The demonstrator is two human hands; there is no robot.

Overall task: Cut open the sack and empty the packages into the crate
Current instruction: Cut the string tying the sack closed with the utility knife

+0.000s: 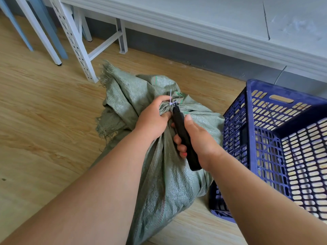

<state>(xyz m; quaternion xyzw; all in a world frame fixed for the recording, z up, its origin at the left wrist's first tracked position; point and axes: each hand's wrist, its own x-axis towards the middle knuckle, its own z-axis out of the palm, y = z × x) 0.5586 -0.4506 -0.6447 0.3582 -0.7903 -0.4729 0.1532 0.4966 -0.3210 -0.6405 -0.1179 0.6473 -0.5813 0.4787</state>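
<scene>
Two bare forearms reach in from the bottom edge toward a green woven sack [164, 174] that stands on a wood-grain floor [44, 106]. The left hand [152, 119] grips the gathered neck of the sack, fingers curled round the bunched fabric just below a pale zip tie [171, 101] that cinches it. The right hand [198, 138] holds a black-handled cutter [184, 137], fingers wrapped round the handle and thumb laid along its top; the tool's front end points up at the tie, and whether its tip touches the tie cannot be told. The blade itself is not visible.

Loose fabric above the tie spills away from the camera and to the left, its frayed hem lying on the floor near the foot of a white perforated metal upright [77, 50]. The sack's body bulges below the hands, so its contents stay hidden.

Just beside the sack on the right stands a blue perforated plastic crate [251, 138], its near corner touching or nearly touching the sack's fabric; the floor shows through its slotted walls. Behind both runs a pale grey surface [212, 20] on white metal legs, with a dark baseboard under it.
</scene>
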